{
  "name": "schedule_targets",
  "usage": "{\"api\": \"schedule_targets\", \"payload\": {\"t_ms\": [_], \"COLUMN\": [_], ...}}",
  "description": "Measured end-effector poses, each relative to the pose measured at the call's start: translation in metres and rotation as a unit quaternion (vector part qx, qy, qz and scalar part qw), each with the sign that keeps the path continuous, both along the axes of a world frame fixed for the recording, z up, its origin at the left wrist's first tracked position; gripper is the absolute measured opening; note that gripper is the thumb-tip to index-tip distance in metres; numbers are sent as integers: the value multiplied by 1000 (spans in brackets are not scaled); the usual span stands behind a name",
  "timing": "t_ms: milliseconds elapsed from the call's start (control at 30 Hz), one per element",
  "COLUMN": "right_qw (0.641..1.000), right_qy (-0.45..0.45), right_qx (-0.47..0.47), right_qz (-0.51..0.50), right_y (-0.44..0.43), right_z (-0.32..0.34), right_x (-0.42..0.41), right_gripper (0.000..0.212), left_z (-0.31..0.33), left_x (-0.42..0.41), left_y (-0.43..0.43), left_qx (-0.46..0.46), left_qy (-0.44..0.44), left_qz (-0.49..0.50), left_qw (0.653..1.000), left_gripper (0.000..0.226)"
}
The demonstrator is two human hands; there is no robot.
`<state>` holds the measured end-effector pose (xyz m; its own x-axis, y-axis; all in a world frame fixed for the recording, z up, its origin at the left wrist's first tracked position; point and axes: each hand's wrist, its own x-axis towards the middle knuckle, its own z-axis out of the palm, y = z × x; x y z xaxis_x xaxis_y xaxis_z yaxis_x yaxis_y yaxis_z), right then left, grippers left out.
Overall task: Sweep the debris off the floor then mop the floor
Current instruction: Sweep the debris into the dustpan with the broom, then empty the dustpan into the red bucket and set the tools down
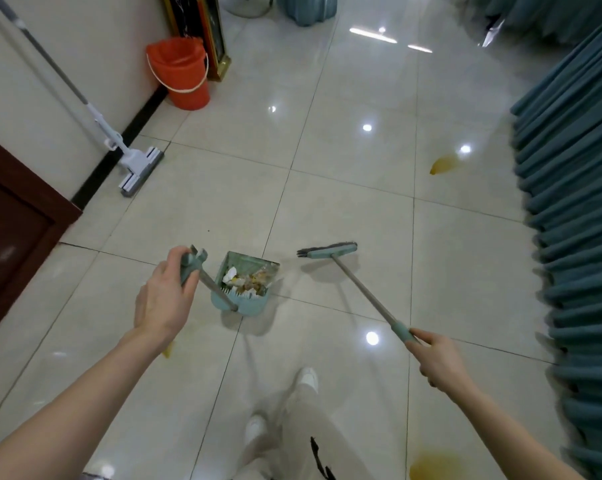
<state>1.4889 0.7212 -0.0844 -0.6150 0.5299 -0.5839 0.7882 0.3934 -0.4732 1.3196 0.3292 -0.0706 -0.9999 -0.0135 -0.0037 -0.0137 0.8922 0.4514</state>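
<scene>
Right hand (438, 362): fingers wrapped round the teal grip at the end of the broom handle; judged fine for carrying, but sliding the grip lower would give more control for any last strokes.
Left hand (164, 299): clamped on the teal top grip of the dustpan's long handle; keep the wrist steady so the pan does not swing.
Dustpan (247, 260): between the two hands, loaded with debris (247, 280) of paper scraps and wrappers; by its shadow it seems to hang just clear of the tiles. Keep it tipped back so nothing spills over the lip.
Broom head (327, 250): just right of the pan, apart from it, apparently lifted too.
Floor (327, 188): only a tiny dark speck shows beyond the pan, so sweeping looks nearly done.
Yellow spills: a puddle by the feet (434, 465), a patch under the left forearm (168, 349), a smear near the curtain (443, 164); leave these for mopping and avoid stepping in them.
Sponge mop (140, 171): leaning on the left wall.
Orange bucket (182, 71): farther along that wall.
</scene>
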Motion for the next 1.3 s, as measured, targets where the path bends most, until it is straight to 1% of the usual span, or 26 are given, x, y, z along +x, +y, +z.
{"api": "schedule_targets", "payload": {"t_ms": [167, 333, 533, 733, 800, 933, 1100, 1200, 1300], "right_qw": [1000, 997, 992, 986, 984, 979, 971, 967, 959], "right_qy": [6, 25, 53, 77, 87, 97, 107, 110, 120], "right_qx": [-10, -11, -2, -7, -3, 2, 14, 13, 13], "right_qz": [16, 67, 112, 150, 159, 179, 215, 231, 255], "right_y": [37, 62, 69, 62, 60, 60, 63, 64, 65], "right_z": [7, 26, 41, 51, 54, 66, 84, 91, 97], "right_x": [-54, -118, -216, -342, -389, -486, -602, -665, -732], "right_gripper": [36, 35, 36, 37, 37, 37, 37, 36, 36], "left_z": [22, 42, 44, 45, 45, 52, 72, 86, 94], "left_x": [-60, -115, -170, -256, -295, -379, -481, -534, -593], "left_y": [24, 41, 46, 52, 51, 47, 43, 47, 51], "left_qx": [39, 26, 25, 16, 21, 32, 37, 33, 27], "left_qy": [2, 16, 28, 38, 39, 50, 53, 63, 85], "left_qz": [74, 115, 155, 181, 187, 184, 205, 193, 187], "left_qw": [997, 993, 987, 983, 981, 981, 977, 979, 978], "left_gripper": [35, 36, 34, 34, 35, 29, 33, 32, 28]}}
